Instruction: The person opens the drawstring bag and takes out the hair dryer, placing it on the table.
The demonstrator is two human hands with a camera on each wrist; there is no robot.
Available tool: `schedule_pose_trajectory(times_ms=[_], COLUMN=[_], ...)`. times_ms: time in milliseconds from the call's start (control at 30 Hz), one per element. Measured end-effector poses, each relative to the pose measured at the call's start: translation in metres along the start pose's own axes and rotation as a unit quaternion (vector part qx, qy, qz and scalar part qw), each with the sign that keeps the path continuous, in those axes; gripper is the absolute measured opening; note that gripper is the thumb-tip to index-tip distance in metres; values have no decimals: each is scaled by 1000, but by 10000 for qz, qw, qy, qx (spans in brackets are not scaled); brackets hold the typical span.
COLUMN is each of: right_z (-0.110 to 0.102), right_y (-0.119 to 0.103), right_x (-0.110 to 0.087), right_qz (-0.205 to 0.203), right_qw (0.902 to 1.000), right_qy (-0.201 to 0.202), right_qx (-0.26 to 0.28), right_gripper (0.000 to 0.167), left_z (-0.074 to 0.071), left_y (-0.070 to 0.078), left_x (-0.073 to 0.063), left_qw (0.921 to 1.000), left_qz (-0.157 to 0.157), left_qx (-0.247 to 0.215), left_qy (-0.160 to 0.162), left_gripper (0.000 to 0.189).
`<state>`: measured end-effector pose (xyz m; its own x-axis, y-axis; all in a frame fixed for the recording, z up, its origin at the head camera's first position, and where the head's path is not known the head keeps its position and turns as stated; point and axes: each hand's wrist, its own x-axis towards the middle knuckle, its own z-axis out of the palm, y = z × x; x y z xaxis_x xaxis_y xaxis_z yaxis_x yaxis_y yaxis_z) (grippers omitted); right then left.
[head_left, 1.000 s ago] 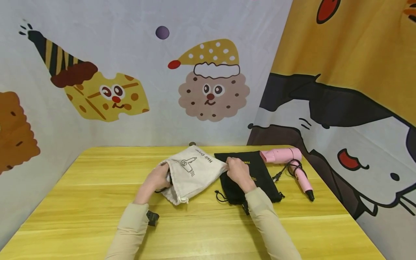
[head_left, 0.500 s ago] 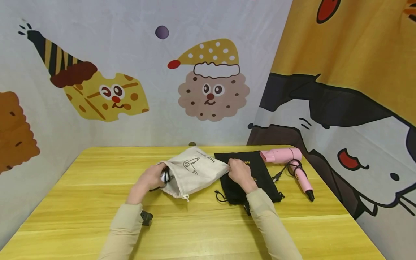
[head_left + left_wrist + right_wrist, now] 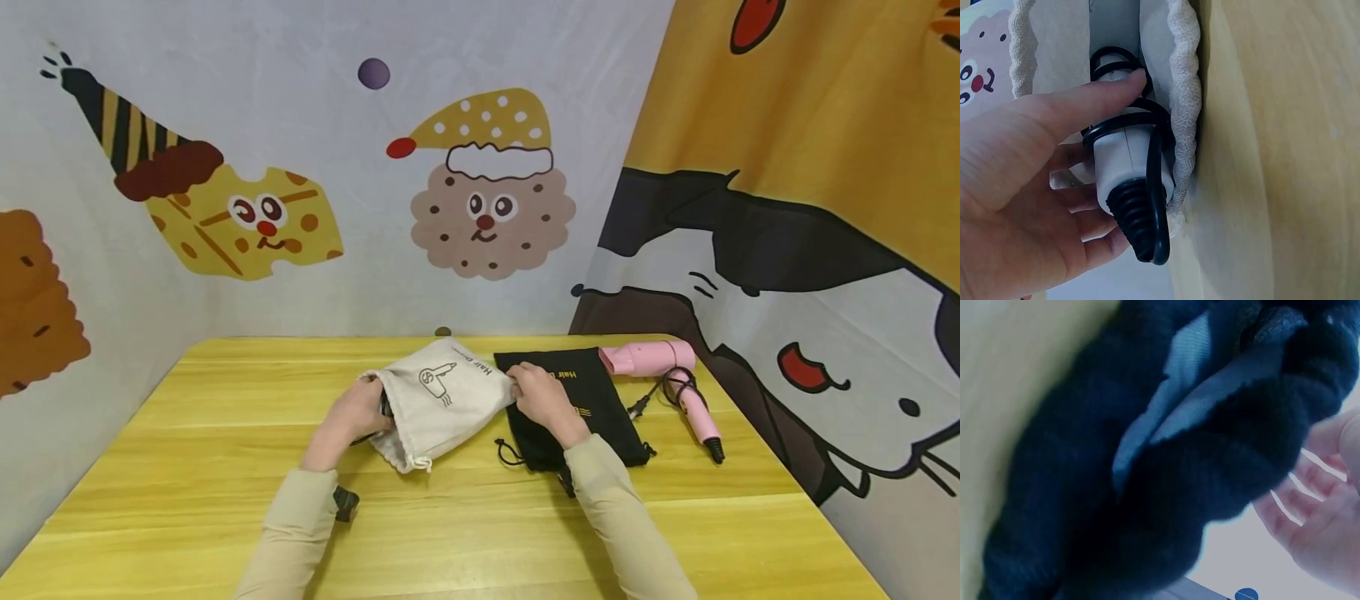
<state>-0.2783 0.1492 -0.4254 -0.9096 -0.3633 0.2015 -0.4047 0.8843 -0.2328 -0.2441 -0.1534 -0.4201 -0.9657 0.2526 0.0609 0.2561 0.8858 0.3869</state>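
My left hand [image 3: 356, 412] is at the mouth of a beige drawstring bag [image 3: 450, 400] printed with a hair dryer drawing. It grips the white handle of a hair dryer [image 3: 1125, 153], thumb across the top and fingers beneath. A black cord [image 3: 1125, 122] is wound round that handle, and the rest of the dryer is hidden in the bag. On the other side, my right hand [image 3: 543, 396] pinches the bag's right corner. Below the right hand lies a black drawstring bag [image 3: 540, 442], whose gathered mouth fills much of the right wrist view.
A pink hair dryer [image 3: 648, 359] with its black cord wrapped round the handle lies right of the black bag, its plug [image 3: 639, 407] near the bag's edge. The yellow wooden table [image 3: 450, 542] meets cartoon-printed cloth walls [image 3: 300, 300] at the back and right.
My left hand drew back left, showing the white handle at the bag's mouth, then moved right again into the mouth. My right hand has shifted slightly left with the bag's corner.
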Motion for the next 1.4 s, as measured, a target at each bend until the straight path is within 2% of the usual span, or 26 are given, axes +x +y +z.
schedule_pose_trajectory(times_ms=[133, 233, 467, 667, 800, 1033, 1200, 1300, 1400], right_z=[0, -1, -3, -4, -5, -8, -12, -13, -14], right_y=[0, 0, 3, 9, 10, 6, 4, 5, 4], right_x=[2, 3, 2, -1, -3, -5, -5, -2, 3], right_qz=[121, 297, 559, 627, 551, 390, 206, -12, -100], right_qw=[9999, 9994, 9982, 9977, 9982, 9989, 9997, 9999, 9996], right_qy=[113, 119, 81, 71, 80, 107, 91, 132, 6], right_qx=[-42, -109, -196, -235, -228, -227, -70, 73, 251], right_gripper=[11, 9, 10, 6, 6, 8, 11, 14, 18], left_z=[-1, -1, -4, -12, -15, -10, -7, -7, -8], left_y=[2, 1, -6, -7, -6, -2, -1, -2, -4], left_x=[1, 1, 0, -5, -6, -5, -1, 0, 1], left_qw=[9998, 9994, 9973, 9943, 9940, 9954, 9946, 9945, 9945], left_qz=[-163, -200, 3, -69, -90, -261, -514, -535, -532], left_qx=[54, -69, -573, -705, -679, -434, -244, -215, -187], left_qy=[-140, -260, -465, -800, -858, -814, -869, -878, -885], left_gripper=[66, 68, 69, 73, 75, 78, 73, 70, 69])
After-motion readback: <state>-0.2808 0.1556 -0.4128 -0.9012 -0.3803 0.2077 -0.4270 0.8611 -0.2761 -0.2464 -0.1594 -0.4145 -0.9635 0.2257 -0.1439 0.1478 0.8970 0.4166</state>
